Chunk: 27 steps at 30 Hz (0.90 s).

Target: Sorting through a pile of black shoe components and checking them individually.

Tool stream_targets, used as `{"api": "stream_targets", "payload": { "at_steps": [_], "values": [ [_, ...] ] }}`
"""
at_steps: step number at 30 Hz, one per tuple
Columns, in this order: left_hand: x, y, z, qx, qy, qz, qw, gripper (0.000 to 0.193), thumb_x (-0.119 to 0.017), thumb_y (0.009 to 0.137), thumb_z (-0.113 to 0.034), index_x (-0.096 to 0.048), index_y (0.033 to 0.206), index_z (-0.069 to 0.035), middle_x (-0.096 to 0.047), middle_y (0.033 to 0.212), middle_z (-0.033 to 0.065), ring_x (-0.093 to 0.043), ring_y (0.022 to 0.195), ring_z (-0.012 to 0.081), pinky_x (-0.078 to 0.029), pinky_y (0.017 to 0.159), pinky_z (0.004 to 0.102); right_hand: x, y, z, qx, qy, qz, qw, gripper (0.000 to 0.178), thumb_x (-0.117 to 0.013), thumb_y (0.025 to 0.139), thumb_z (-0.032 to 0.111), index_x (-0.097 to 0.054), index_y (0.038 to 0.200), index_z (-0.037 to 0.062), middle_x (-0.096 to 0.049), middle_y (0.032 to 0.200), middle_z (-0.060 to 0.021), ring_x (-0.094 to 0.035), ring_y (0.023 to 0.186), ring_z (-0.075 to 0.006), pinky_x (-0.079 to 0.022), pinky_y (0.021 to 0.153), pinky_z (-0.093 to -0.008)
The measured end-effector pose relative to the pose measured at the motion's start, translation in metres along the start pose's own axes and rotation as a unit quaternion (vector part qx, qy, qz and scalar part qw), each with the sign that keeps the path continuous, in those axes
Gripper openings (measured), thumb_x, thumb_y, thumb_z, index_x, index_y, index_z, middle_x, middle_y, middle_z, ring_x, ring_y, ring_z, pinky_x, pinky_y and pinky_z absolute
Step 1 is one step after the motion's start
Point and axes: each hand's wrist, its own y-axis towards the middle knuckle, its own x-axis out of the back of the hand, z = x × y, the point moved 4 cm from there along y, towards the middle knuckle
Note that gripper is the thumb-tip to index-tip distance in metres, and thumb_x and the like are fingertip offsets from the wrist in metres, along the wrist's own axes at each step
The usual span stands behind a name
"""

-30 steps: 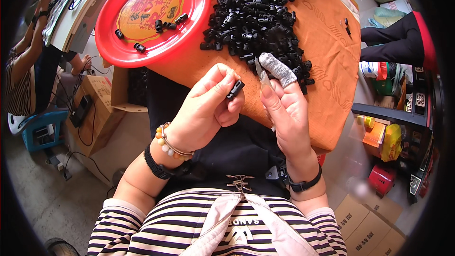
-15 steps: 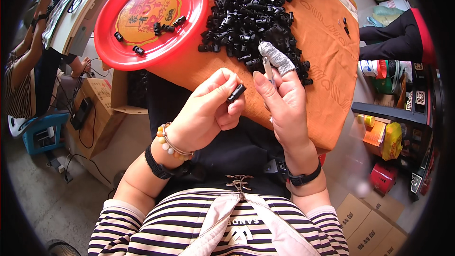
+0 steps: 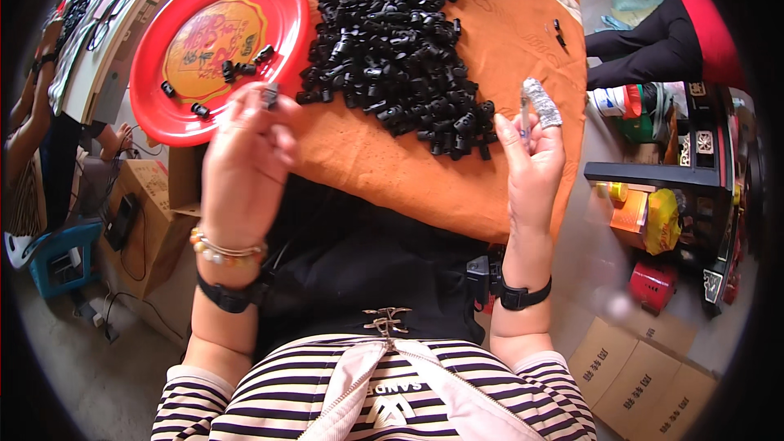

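Note:
At the near right edge of the red plastic tray, my left hand pinches a small black cord lock at its fingertips. The hand is slightly blurred. Several similar cord locks lie scattered on the tray's yellow printed middle. My right hand is raised over the right part of the table, thumb and fingers closed on a slim, clear pen-like tool. A grey knitted finger cover sits on one of its fingers. Between the hands spreads a big heap of black cord locks.
An orange cloth covers the table. A few small black pieces lie at its far right. Left stand a cardboard box and a blue stool. Right are a black shelf, flat cartons and a person's dark-trousered legs.
My left hand has carried the cord lock left and away from me to the tray's edge. My right hand has moved apart to the right with the pen-like tool. The view has shifted.

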Motion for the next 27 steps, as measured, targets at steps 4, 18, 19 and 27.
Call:
{"api": "stream_targets", "payload": {
  "at_steps": [4,18,19,27],
  "values": [
    [0.032,0.010,-0.043,-0.110,0.041,-0.020,0.993,0.030,-0.045,0.092,-0.011,-0.041,0.121,-0.005,-0.052,0.122,0.0174,-0.060,0.093,0.0189,-0.051,0.070,0.0247,0.032,0.007,-0.008,-0.014,-0.017,-0.031,0.999,0.045,-0.065,0.080,0.002,-0.049,0.122,0.0029,-0.046,0.078,0.0054,-0.040,0.066,0.0005,-0.036,0.061,-0.0131],
    [-0.001,-0.005,0.004,0.031,0.152,0.012,0.988,0.024,-0.045,0.092,-0.009,-0.049,0.115,-0.002,-0.058,0.085,0.0056,-0.053,0.065,0.0075,-0.045,0.058,0.0202,0.019,-0.018,-0.024,-0.050,-0.254,0.101,0.961,0.059,-0.064,0.073,0.001,-0.044,0.128,0.0076,-0.059,0.078,-0.0066,-0.059,0.070,-0.0171,-0.049,0.065,-0.0280],
    [-0.005,-0.006,0.010,0.052,0.160,0.021,0.986,0.023,-0.046,0.092,-0.010,-0.050,0.113,-0.003,-0.058,0.084,0.0044,-0.053,0.065,0.0063,-0.044,0.057,0.0190,0.019,-0.019,-0.024,-0.051,-0.254,0.102,0.961,0.059,-0.064,0.073,0.001,-0.044,0.128,0.0076,-0.059,0.078,-0.0066,-0.059,0.070,-0.0171,-0.049,0.065,-0.0280],
    [-0.031,-0.021,0.042,0.143,0.225,0.096,0.959,0.021,-0.050,0.091,-0.012,-0.050,0.111,-0.005,-0.054,0.077,0.0006,-0.049,0.062,0.0046,-0.040,0.055,0.0170,0.005,-0.031,0.008,-0.125,0.068,0.175,0.974,0.063,-0.064,0.075,-0.006,-0.037,0.132,0.0019,-0.053,0.093,-0.0025,-0.051,0.088,-0.0071,-0.042,0.077,-0.0200]
  ]
}}
